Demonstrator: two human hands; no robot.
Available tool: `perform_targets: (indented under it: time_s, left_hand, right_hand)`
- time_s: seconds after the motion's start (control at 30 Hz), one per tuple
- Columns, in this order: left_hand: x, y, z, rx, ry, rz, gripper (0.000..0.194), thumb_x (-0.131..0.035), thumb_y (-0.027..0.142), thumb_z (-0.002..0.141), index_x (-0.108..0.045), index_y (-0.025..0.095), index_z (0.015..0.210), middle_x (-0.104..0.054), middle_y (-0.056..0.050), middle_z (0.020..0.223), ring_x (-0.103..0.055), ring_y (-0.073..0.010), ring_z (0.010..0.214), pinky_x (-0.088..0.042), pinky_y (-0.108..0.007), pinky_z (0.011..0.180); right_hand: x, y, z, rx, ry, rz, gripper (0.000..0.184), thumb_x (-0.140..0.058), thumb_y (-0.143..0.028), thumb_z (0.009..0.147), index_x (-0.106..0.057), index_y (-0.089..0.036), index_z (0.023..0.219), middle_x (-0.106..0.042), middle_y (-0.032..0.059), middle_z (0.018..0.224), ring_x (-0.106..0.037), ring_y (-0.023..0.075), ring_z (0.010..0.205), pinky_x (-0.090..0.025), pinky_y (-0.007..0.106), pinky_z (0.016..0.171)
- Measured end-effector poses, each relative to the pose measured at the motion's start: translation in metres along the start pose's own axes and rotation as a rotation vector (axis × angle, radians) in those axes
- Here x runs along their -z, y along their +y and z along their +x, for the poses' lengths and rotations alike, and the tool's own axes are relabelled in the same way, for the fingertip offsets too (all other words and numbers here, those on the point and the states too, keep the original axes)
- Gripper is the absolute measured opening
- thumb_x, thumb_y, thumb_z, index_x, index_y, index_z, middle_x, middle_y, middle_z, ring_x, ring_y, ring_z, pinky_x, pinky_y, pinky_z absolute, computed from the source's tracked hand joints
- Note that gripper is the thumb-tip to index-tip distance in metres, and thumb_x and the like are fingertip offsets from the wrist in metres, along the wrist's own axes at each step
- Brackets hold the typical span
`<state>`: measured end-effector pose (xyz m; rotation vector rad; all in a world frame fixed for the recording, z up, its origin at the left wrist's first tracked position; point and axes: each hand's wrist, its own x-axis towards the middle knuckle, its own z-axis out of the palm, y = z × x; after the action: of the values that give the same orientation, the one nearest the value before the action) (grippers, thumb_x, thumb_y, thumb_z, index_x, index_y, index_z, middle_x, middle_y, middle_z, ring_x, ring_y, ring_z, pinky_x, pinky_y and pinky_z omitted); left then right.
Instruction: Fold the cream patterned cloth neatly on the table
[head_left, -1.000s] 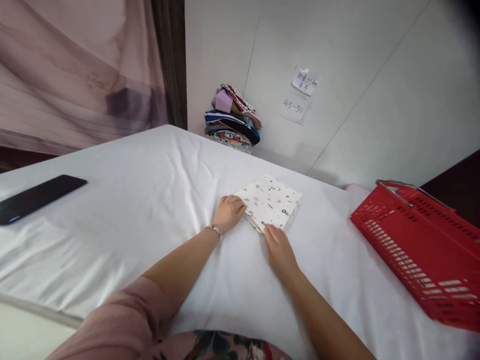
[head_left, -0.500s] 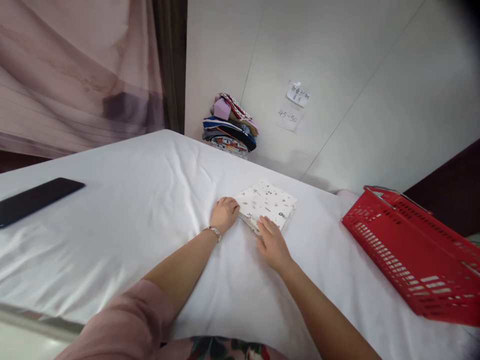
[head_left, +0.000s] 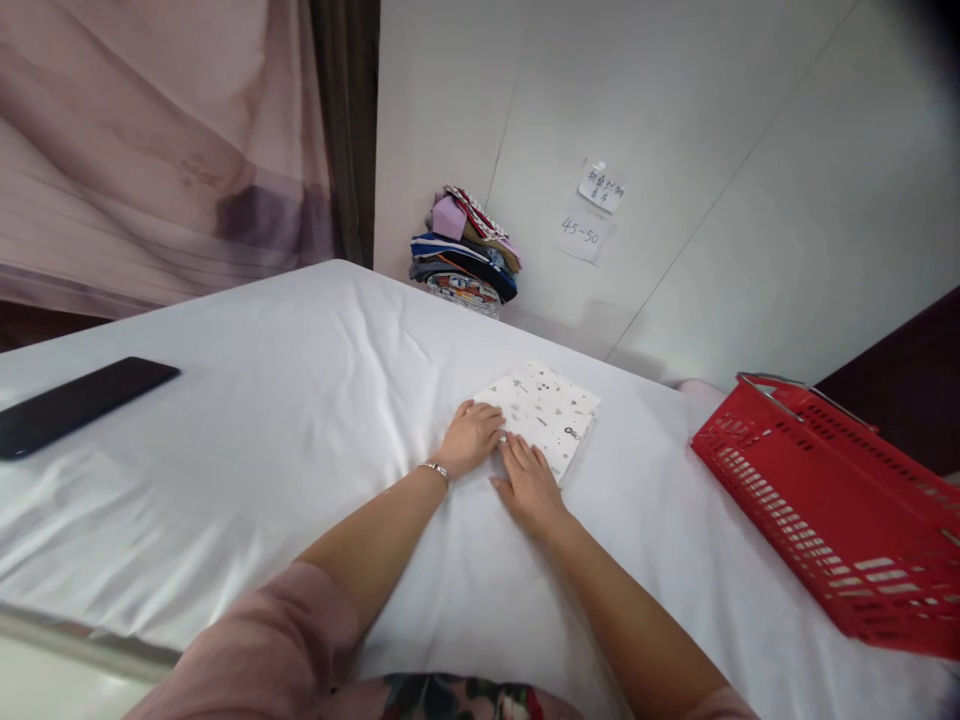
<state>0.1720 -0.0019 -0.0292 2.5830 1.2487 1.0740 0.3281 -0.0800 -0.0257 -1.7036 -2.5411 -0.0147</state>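
Note:
A folded white cloth (head_left: 551, 408) with a small grey and black print lies as a flat, roughly square packet on the white-covered bed or table. My left hand (head_left: 472, 436), a bracelet at its wrist, rests on the packet's near left corner with the fingers laid over the top. Just beside it, my right hand (head_left: 529, 484) lies along the near edge, fingers extended onto the fabric and thumb out to the left. The fingertips of both hands almost meet. The underside of the cloth is hidden.
Against the wall at the back stands a stack of folded clothes (head_left: 465, 250). A red plastic basket (head_left: 832, 500) with metal handles sits at the right. On the left lies a dark flat object (head_left: 86, 400). Paper notes (head_left: 589, 215) are stuck to the wall.
My left hand has moved right, from the cloth's left edge onto its corner. My right hand has slid slightly left and nearer to me. The camera view has shifted a little.

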Motion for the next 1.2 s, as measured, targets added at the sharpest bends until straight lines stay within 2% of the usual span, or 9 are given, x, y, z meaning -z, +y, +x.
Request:
perform_targets:
  time_s: [0.1, 0.37, 0.47, 0.57, 0.7, 0.83, 1.0, 1.1, 1.2]
  left_hand:
    - [-0.002, 0.0, -0.001, 0.031, -0.052, -0.027, 0.021, -0.043, 0.026, 0.089, -0.063, 0.025, 0.094, -0.066, 0.0, 0.104, -0.054, -0.0165, 0.103, -0.026, -0.042, 0.102]
    - [-0.005, -0.004, -0.001, 0.06, -0.024, -0.077, 0.024, -0.041, 0.028, 0.09, -0.065, 0.025, 0.089, -0.067, 0.001, 0.1, -0.055, -0.0152, 0.099, -0.025, -0.042, 0.102]
    - [-0.006, -0.004, -0.001, 0.076, -0.018, -0.09, 0.024, -0.041, 0.028, 0.089, -0.065, 0.025, 0.089, -0.067, 0.001, 0.1, -0.055, -0.0152, 0.099, -0.025, -0.041, 0.103]
    - [-0.005, -0.003, 0.0, 0.094, -0.022, -0.093, 0.024, -0.041, 0.028, 0.089, -0.065, 0.025, 0.089, -0.068, 0.0, 0.099, -0.056, -0.0154, 0.099, -0.024, -0.041, 0.103]
    - [-0.003, -0.002, 0.0, 0.095, -0.023, -0.084, 0.024, -0.041, 0.028, 0.089, -0.065, 0.026, 0.088, -0.068, 0.0, 0.099, -0.055, -0.0157, 0.1, -0.025, -0.041, 0.102]
    - [-0.003, -0.004, -0.001, 0.084, -0.014, -0.079, 0.024, -0.041, 0.029, 0.089, -0.065, 0.026, 0.091, -0.067, 0.0, 0.102, -0.055, -0.0155, 0.101, -0.025, -0.04, 0.102]
    - [-0.005, -0.004, -0.001, 0.092, -0.025, -0.082, 0.025, -0.04, 0.03, 0.089, -0.065, 0.026, 0.091, -0.067, 0.0, 0.102, -0.055, -0.0158, 0.101, -0.025, -0.041, 0.103]
    - [-0.007, -0.004, 0.0, 0.115, -0.024, -0.091, 0.026, -0.04, 0.03, 0.089, -0.066, 0.026, 0.091, -0.067, -0.001, 0.102, -0.055, -0.0162, 0.102, -0.024, -0.041, 0.103]
    - [-0.008, -0.003, 0.0, 0.127, -0.008, -0.099, 0.026, -0.04, 0.03, 0.089, -0.066, 0.026, 0.089, -0.067, -0.001, 0.102, -0.055, -0.0162, 0.1, -0.025, -0.041, 0.103]
  right_hand:
    - [0.005, 0.003, -0.007, -0.006, -0.013, 0.012, 0.059, -0.035, -0.04, 0.09, -0.026, -0.013, 0.142, -0.021, 0.0083, 0.149, -0.018, 0.0227, 0.137, -0.017, 0.042, 0.11]
    - [0.008, 0.026, -0.065, -0.101, -0.005, -0.027, 0.053, -0.034, -0.035, 0.09, -0.032, -0.015, 0.14, -0.027, 0.0058, 0.147, -0.022, 0.0211, 0.136, -0.022, 0.039, 0.109]
    - [0.013, 0.029, -0.077, -0.119, -0.022, -0.02, 0.053, -0.033, -0.034, 0.091, -0.031, -0.015, 0.139, -0.028, 0.0057, 0.146, -0.022, 0.0206, 0.136, -0.021, 0.04, 0.11]
    - [0.023, 0.029, -0.067, -0.119, -0.023, 0.003, 0.052, -0.032, -0.034, 0.091, -0.033, -0.013, 0.139, -0.03, 0.0069, 0.146, -0.021, 0.0206, 0.136, -0.018, 0.04, 0.11]
    - [0.032, 0.032, -0.028, -0.111, 0.028, 0.032, 0.054, -0.032, -0.037, 0.091, -0.031, -0.013, 0.139, -0.026, 0.0082, 0.147, -0.016, 0.0209, 0.137, -0.015, 0.04, 0.11]
    - [0.023, 0.041, 0.004, -0.174, -0.016, 0.037, 0.057, -0.032, -0.042, 0.09, -0.031, -0.011, 0.139, -0.025, 0.0112, 0.147, -0.017, 0.0227, 0.137, -0.015, 0.041, 0.11]
    - [0.006, 0.047, 0.001, -0.159, -0.039, 0.015, 0.064, -0.031, -0.051, 0.089, -0.029, -0.011, 0.14, -0.022, 0.0114, 0.148, -0.015, 0.0231, 0.137, -0.01, 0.04, 0.11]
    - [0.008, 0.048, -0.005, -0.149, -0.082, 0.046, 0.066, -0.027, -0.054, 0.089, -0.028, -0.012, 0.14, -0.02, 0.0107, 0.149, -0.013, 0.0227, 0.138, -0.009, 0.039, 0.11]
    - [0.017, 0.051, 0.003, -0.152, -0.126, 0.103, 0.063, -0.025, -0.054, 0.09, -0.029, -0.016, 0.14, -0.021, 0.0091, 0.149, -0.013, 0.0217, 0.138, -0.012, 0.04, 0.11]
